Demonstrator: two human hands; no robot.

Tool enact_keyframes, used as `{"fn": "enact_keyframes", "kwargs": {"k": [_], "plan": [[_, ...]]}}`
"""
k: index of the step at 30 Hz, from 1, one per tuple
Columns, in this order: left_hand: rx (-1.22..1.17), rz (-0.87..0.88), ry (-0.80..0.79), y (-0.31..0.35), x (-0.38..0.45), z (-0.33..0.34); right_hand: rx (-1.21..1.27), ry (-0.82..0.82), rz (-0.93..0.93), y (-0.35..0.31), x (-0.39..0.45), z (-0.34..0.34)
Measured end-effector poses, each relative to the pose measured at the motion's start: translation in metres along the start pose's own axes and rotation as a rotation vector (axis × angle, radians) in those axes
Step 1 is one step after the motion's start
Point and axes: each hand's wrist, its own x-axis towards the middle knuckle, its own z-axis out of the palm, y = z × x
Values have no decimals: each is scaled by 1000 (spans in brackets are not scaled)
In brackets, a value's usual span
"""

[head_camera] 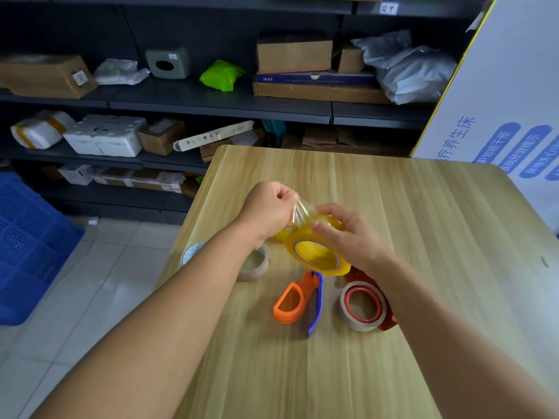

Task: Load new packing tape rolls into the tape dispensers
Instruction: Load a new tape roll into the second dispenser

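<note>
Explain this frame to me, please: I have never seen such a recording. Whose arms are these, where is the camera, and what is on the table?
There is no machine here. The single picture comes from a camera worn on a person's head, looking down at their bare arms. The right hand holds a yellow tape roll above the wooden table, while the left hand pinches its clear tape end and pulls it up. On the table lie an orange and blue dispenser, a red dispenser with a whitish roll around its wheel, and a brownish roll partly hidden by the left arm.

Translucent yellow packing tape roll (317, 252); orange-and-blue plastic tape dispenser (299, 300); red plastic dispenser (387, 316) carrying a beige roll (361, 306). Pale striped wood-grain tabletop (423, 237); bright green soft parcel (221, 74) on dark grey shelving (211, 101).
</note>
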Motion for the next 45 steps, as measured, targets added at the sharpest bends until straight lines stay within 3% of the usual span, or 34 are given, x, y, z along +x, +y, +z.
{"fn": "enact_keyframes", "kwargs": {"k": [7, 11, 19, 23, 37, 41, 45], "plan": [[-165, -180, -216, -2, -10, -14, -49, -186, 118, 2, -13, -2], [-95, -208, -325, -13, -17, -17, -92, -128, 132, 5, -16, 1], [-34, -105, -354, -36, -33, -15, 6, -102, 128, 9, -22, 3], [124, 1, -347, -42, -39, -17, -9, -83, 151, 17, -19, 8], [543, -11, -252, -71, -31, -19, 30, -181, 189, 29, -7, 45], [659, -23, -243, -87, -28, -11, -76, -182, 220, 42, -7, 58], [693, -70, -265, -107, -25, 2, -360, -156, 95, 48, -13, 64]]}}
